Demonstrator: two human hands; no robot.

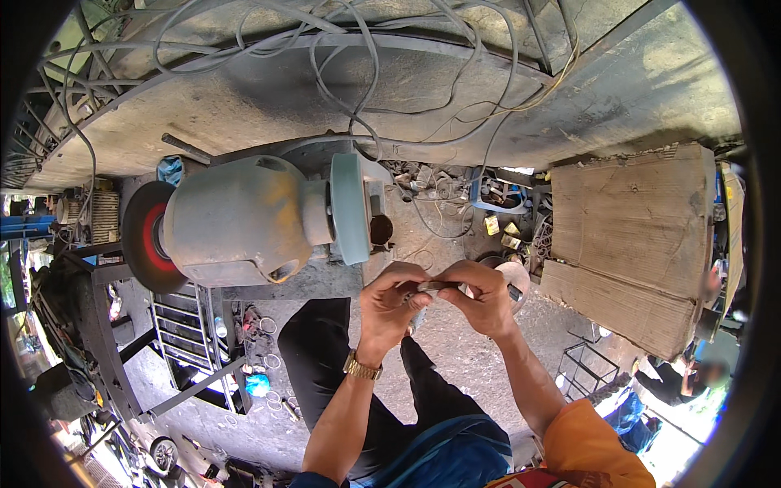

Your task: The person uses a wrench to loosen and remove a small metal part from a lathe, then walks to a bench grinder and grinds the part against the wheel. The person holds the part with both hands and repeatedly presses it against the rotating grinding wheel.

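Observation:
A small grey metal piece [429, 286] is pinched between the fingertips of both my hands, above the floor in the middle of the view. My left hand [387, 306], with a gold watch [362, 365] on its wrist, grips the piece's left end. Thumb and fingers of my right hand [482, 298] close on the other end. The piece's exact kind is too small to make out. Just beyond my left hand, to the left, stands a big grey bench grinder [236, 220]. Its green wheel guard [350, 209] is nearest my hands, apart from them.
A dark wheel with a red centre [153, 236] sits at the grinder's left end. Cables [366, 73] loop along the wall. Cardboard [630, 236] stands at right, near a blue crate [498, 195] of scraps. A metal rack [185, 325] is at left; another person [671, 381] is at lower right.

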